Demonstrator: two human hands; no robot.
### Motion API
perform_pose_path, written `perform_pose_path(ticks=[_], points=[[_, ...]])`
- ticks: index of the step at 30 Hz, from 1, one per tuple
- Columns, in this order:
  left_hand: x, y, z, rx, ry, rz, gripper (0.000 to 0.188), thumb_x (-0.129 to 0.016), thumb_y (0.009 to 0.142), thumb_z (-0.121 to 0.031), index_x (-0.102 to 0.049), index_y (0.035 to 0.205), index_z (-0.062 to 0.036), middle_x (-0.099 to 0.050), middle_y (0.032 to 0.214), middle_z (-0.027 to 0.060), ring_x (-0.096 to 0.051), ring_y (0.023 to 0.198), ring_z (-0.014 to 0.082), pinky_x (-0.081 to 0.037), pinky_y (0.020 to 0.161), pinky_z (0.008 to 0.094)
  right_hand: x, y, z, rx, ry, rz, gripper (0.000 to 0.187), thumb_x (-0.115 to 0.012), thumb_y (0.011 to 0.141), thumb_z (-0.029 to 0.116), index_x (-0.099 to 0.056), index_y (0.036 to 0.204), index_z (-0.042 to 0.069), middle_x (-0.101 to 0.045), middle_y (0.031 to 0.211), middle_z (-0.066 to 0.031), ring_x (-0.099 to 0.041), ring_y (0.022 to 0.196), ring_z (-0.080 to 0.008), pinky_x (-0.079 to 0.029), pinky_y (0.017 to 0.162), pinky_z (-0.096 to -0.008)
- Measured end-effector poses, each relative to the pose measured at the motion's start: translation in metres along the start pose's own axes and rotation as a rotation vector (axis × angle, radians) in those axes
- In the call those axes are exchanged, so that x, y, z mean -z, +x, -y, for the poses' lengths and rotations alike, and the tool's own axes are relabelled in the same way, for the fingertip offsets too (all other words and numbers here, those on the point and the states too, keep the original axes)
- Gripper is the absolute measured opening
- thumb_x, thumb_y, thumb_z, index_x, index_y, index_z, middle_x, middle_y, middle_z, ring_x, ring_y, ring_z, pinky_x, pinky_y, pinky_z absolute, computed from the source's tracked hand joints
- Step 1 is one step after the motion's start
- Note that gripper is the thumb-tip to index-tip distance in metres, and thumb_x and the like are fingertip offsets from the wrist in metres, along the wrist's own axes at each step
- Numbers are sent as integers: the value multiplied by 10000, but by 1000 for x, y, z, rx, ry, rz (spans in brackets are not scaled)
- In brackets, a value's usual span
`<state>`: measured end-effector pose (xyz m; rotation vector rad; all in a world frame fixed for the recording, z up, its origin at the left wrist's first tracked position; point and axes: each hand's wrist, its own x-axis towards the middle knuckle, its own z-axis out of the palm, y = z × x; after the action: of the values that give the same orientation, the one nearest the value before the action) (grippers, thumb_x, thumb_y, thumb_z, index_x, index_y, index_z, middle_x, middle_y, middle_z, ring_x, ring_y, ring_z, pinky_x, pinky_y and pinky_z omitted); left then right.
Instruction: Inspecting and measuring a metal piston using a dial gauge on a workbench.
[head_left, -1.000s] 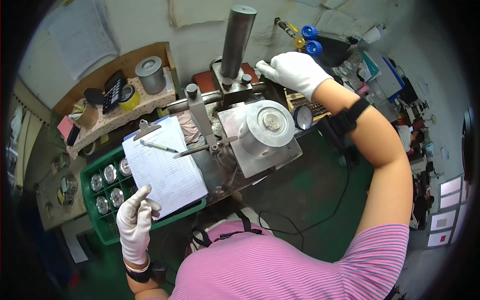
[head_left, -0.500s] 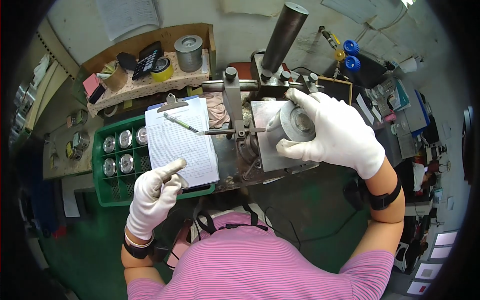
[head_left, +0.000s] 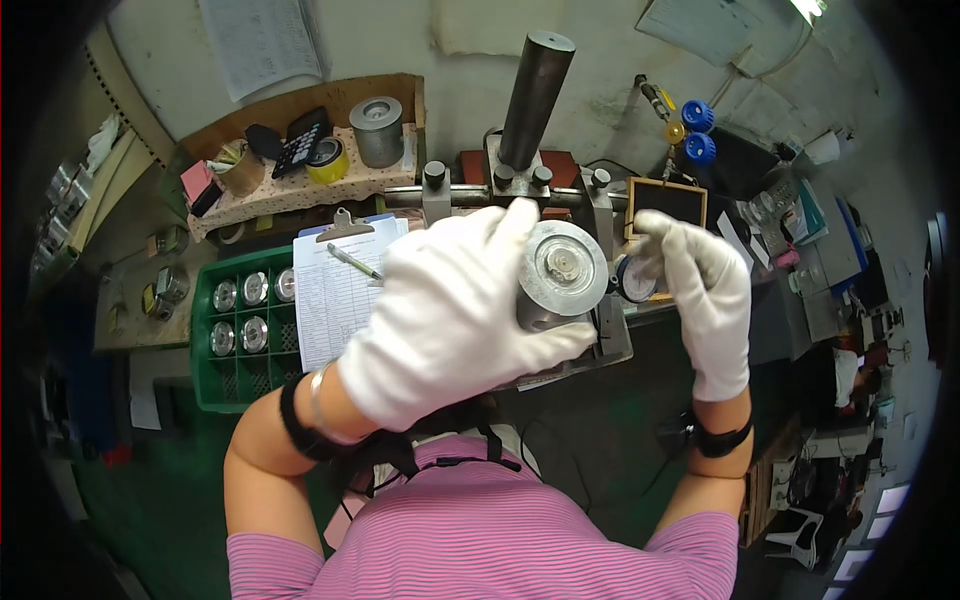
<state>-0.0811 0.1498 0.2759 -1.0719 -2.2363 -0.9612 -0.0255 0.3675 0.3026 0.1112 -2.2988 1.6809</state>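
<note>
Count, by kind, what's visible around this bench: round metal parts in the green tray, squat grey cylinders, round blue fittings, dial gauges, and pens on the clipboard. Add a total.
Round metal parts: 5
Squat grey cylinders: 2
Round blue fittings: 2
Dial gauge: 1
Pen: 1
Total: 11

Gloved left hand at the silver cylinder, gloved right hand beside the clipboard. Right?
One miss: the gloved right hand isn't beside the clipboard. The head view shows it by the dial gauge, on the far side of the silver cylinder from the clipboard. The gloved left hand is at the cylinder, as you said.
</note>
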Motion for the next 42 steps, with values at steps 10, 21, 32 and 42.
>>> perform_pose_path(ticks=[10,21,32,42], points=[[-24,1,-10,93,-76,140,463,-775,648,-358,-587,886,-9,-629,778,180,-632,705,354,-509,620,424,17,-44,-27,-32,-90,-159,229,-523,979,134,-691,977,-22,-668,774,-49,-570,658,-91,-431,604,-225],[95,-61,28,299,-232,50,699,-848,563,-321,-598,1118,23,-656,979,184,-664,906,315,-526,832,360,4,-48,-37,367,110,438,229,-541,883,113,-626,942,-92,-619,642,-104,-550,481,-185,-423,488,-278],[81,-50,209,738,-18,-33,828,-825,687,-392,-506,1295,71,-656,1136,203,-644,1057,230,-500,938,326,-90,-62,-44,-303,-566,1322,502,-484,947,489,-697,896,37,-669,757,-172,-650,676,-342,-522,636,-397],[-8,77,299,593,388,161,906,-665,670,-658,-519,1303,-25,-641,1169,176,-623,1090,316,-486,937,386,-101,-133,-112,-724,-632,1089,608,-388,942,568,-643,1154,59,-679,1002,-208,-631,970,-386,-491,852,-440]])
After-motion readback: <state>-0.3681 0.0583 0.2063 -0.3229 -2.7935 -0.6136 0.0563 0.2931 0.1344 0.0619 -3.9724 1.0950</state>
